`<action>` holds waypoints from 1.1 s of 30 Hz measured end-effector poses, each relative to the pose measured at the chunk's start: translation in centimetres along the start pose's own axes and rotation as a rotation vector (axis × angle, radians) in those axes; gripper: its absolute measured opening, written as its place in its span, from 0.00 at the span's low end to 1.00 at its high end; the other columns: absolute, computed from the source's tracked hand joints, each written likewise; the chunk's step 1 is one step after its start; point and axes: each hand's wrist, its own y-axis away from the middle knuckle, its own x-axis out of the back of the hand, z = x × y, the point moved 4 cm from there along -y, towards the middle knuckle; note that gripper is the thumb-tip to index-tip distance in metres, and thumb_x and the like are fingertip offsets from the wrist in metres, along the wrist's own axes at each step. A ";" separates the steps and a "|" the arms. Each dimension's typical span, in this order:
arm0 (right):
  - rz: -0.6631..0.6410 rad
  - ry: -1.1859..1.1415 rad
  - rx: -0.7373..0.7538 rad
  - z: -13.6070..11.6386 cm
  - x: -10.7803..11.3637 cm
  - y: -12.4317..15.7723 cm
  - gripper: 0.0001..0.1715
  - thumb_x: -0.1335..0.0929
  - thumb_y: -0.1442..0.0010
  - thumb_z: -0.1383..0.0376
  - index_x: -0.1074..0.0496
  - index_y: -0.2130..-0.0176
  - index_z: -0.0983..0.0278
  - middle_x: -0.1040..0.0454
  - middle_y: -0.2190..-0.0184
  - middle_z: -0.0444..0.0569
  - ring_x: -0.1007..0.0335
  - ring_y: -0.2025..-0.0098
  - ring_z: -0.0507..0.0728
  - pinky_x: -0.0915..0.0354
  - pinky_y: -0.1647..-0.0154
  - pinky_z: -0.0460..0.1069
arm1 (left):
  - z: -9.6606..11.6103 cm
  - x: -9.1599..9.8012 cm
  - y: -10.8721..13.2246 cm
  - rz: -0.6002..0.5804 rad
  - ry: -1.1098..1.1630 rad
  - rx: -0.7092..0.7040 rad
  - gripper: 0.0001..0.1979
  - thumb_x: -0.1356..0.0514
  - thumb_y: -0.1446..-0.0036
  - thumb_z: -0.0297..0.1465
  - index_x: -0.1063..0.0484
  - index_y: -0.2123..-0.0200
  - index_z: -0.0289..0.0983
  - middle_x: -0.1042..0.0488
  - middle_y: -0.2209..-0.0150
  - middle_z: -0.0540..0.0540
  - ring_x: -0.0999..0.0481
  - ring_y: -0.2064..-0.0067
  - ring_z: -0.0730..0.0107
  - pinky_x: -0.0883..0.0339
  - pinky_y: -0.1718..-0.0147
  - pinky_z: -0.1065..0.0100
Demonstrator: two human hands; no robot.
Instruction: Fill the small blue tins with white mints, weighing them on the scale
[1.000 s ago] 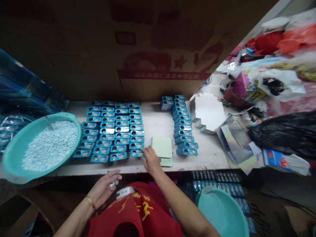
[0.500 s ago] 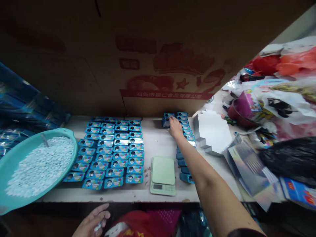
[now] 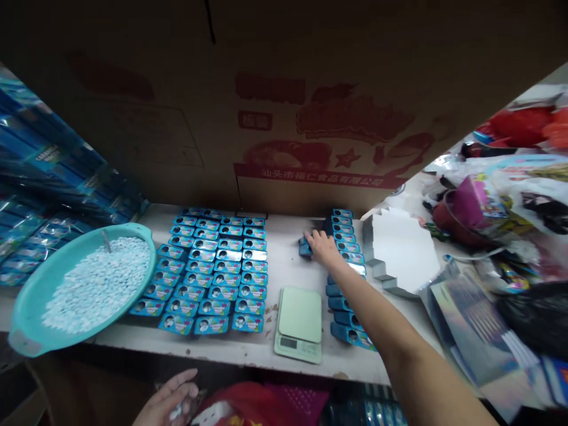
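My right hand (image 3: 323,248) reaches far across the white table and closes over a small blue tin (image 3: 305,247) beside a column of blue tins (image 3: 346,244). A large block of blue tins (image 3: 212,272) lies in rows at the table's left-centre. A pale green scale (image 3: 299,323) sits near the front edge. My left hand (image 3: 171,401) rests low below the table edge, fingers curled around small white pieces.
A teal basin (image 3: 26,307) full of white tablets sits at the left. A brown cardboard box (image 3: 284,118) walls the back. White stepped cartons (image 3: 402,251) and shiny sheets (image 3: 470,331) lie at the right, with bags and clutter beyond.
My right hand left the tin block near the scale, reached to the far stack of tins, and has now drawn one tin slightly toward me. The view tilted up.
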 end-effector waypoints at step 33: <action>0.057 -0.650 0.316 -21.2 6.4 23.7 0.16 0.38 0.46 0.69 0.38 0.55 0.65 0.34 0.63 0.51 0.41 0.62 0.56 0.40 0.63 0.50 | -1.4 -10.9 1.5 -0.589 0.103 0.227 0.09 0.48 0.46 0.30 0.32 0.67 0.31 0.27 0.69 0.44 0.28 0.69 0.72 0.34 0.65 0.69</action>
